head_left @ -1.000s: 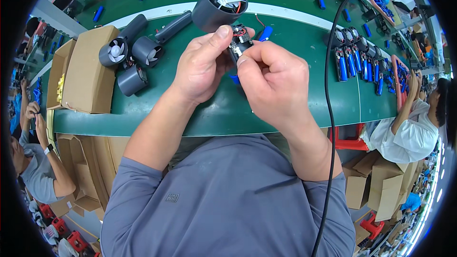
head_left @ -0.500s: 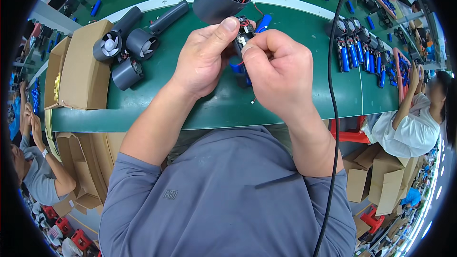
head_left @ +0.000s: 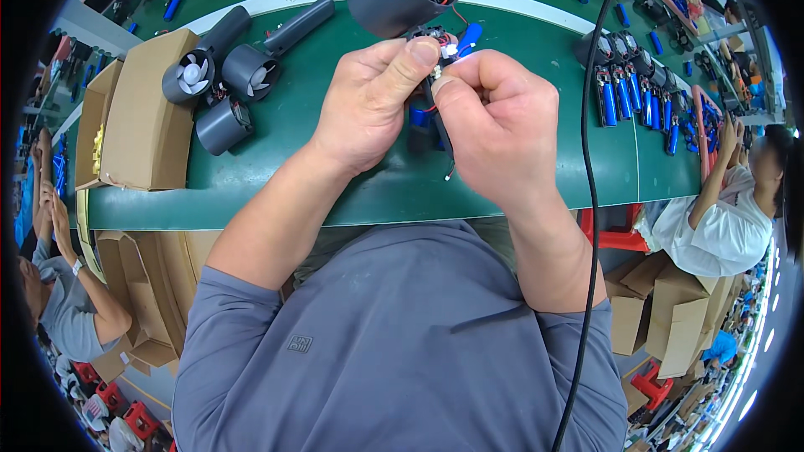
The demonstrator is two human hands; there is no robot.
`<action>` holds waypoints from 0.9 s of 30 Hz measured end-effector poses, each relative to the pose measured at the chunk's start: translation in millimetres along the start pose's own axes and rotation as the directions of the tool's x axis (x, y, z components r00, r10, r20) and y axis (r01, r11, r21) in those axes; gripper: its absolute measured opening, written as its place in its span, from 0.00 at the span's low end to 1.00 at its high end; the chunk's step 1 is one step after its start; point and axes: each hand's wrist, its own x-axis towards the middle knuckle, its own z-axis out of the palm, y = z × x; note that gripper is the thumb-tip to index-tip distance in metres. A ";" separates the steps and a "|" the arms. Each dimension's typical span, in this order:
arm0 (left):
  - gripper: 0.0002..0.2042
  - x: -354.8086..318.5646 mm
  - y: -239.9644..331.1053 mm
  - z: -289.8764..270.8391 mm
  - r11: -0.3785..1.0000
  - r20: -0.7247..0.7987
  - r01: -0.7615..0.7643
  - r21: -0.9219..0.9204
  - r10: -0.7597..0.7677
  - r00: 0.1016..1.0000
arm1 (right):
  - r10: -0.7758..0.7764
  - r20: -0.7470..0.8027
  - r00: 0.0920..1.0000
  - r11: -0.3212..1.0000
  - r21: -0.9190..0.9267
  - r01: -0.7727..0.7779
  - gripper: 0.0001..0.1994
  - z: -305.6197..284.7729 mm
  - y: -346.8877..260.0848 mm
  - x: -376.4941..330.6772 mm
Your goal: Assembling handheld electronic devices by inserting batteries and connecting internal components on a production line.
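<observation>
A dark grey fan housing [head_left: 381,2] with a white part and red wires inside it tilts over the table, just beyond my hands. My left hand [head_left: 368,109] is closed around the housing's handle end, its thumb pressed beside a small circuit board [head_left: 431,33]. Close to it, my right hand [head_left: 502,121] pinches a small white wire connector [head_left: 436,73] between thumb and forefinger. A red wire loops below the fingertips. One blue battery cell [head_left: 471,35] hangs beyond the right fingers, and another blue piece [head_left: 419,117] shows between the hands. My fingers hide most of the handle.
Several grey fan housings [head_left: 224,125] lie left beside a cardboard box [head_left: 149,117]. Rows of blue battery packs [head_left: 624,94] stand at the right, near a pink tray [head_left: 708,130]. A black cable [head_left: 589,159] hangs down right of my hand. Co-workers sit on both sides.
The housing and the board have shifted slightly right. Both hands have moved a little to the right with them, and the right fingertips still pinch at the connector.
</observation>
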 end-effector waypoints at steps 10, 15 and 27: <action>0.21 -1.7 -4.9 -0.2 0.996 -0.036 -0.083 0.024 0.083 0.996 | 0.028 0.014 1.000 0.998 -0.065 -0.027 0.05 4.0 -3.8 0.6; 0.24 1.7 5.8 8.8 0.964 -0.224 -0.110 -0.242 0.055 0.973 | -0.026 -0.179 0.984 0.980 0.190 0.061 0.06 -1.3 7.5 -1.9; 0.23 9.2 13.1 -2.7 0.972 -0.306 -0.130 -0.194 0.066 0.950 | 0.510 0.281 0.813 0.664 0.472 -0.580 0.09 12.4 10.1 -36.7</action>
